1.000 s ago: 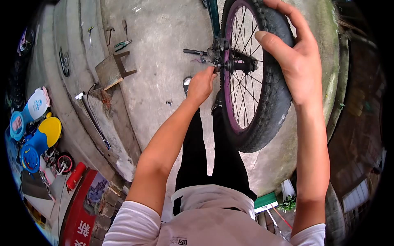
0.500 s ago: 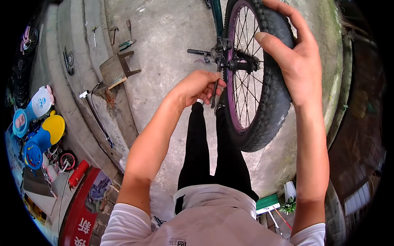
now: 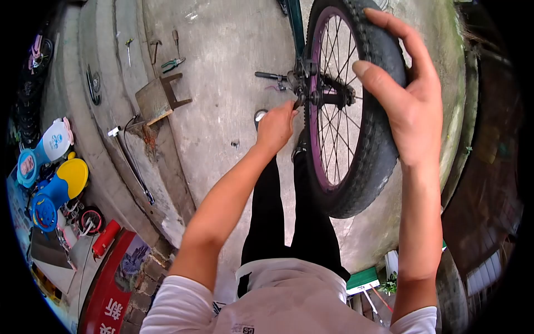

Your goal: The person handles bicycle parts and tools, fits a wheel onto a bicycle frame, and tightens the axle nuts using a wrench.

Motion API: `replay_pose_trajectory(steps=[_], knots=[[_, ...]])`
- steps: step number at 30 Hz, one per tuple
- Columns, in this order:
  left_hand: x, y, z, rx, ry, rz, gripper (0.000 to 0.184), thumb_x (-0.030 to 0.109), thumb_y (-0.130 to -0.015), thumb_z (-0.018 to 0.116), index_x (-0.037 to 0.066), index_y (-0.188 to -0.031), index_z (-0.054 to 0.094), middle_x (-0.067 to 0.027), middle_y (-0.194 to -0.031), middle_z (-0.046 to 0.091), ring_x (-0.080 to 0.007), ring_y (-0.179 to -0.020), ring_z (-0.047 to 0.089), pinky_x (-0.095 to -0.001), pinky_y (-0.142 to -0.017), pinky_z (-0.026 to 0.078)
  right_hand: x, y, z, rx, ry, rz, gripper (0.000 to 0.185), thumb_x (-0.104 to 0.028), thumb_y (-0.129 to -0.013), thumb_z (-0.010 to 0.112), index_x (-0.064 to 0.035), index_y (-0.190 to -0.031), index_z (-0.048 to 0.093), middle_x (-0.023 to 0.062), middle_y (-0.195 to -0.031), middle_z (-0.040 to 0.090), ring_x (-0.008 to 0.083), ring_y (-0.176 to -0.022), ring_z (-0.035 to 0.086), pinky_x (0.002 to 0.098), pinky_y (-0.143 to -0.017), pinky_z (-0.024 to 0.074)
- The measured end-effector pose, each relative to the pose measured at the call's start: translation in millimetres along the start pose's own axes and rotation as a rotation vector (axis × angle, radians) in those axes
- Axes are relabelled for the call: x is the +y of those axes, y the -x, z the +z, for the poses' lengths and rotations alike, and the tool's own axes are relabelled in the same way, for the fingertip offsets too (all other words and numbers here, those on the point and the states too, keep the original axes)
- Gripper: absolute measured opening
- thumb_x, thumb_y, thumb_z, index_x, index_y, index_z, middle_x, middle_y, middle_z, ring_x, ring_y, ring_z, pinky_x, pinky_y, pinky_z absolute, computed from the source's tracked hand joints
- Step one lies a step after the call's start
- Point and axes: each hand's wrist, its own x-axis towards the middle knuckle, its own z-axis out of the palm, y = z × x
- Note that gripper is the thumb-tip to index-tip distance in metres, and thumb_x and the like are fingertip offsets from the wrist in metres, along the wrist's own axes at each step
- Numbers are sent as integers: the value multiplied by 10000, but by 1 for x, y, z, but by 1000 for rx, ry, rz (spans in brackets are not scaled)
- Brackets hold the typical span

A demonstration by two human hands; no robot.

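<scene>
A fat black bicycle tyre (image 3: 384, 128) on a purple rim stands upright, joined to a dark green frame tube (image 3: 295, 28). My right hand (image 3: 411, 100) is wrapped over the tyre's right side, thumb and fingers pressing the tread. Beside the wheel axle, my left hand (image 3: 276, 127) is closed around a dark wrench, most of which the fingers hide; its end meets the axle. The hub (image 3: 336, 94) shows between the spokes. A black handlebar grip (image 3: 268, 75) lies left of the axle.
At the left, a small wooden stool (image 3: 154, 100), pliers (image 3: 173, 64), a hammer (image 3: 155, 51) and a floor pump (image 3: 133, 164) rest by the concrete steps. A red fire extinguisher (image 3: 105, 239) and blue and yellow plastic seats (image 3: 72, 172) are at the lower left.
My left hand first opened partly around the wrench below the axle, then closed and moved back up beside the axle. The wheel and my right hand have shifted slightly down and right.
</scene>
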Motion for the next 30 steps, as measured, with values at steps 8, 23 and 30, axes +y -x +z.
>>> replay_pose_trajectory(steps=[8,23,30], knots=[[7,19,-9,84,360,-238,210,192,-1061,512,18,-1100,625,-118,-851,707,-213,-659,656,-384,-589,538,16,-5,-16,0,425,-266,524,2,-868,692,-25,-1379,576,99,-1156,687,139,-1004,658,275,-915,520],[74,6,-86,-475,867,-644,348,322,-1071,523,17,-1050,688,-16,-726,626,-67,-528,488,-260,-464,421,13,-4,-13,4,371,-150,525,16,-864,687,-43,-1376,588,101,-1159,685,138,-997,654,265,-892,522],[-13,-11,5,235,-137,212,196,166,-1014,562,20,-1144,572,-247,-864,669,-499,-761,611,-552,-692,507,10,-4,-14,-10,372,-162,519,22,-865,683,-25,-1372,583,103,-1146,689,142,-991,661,274,-897,528]])
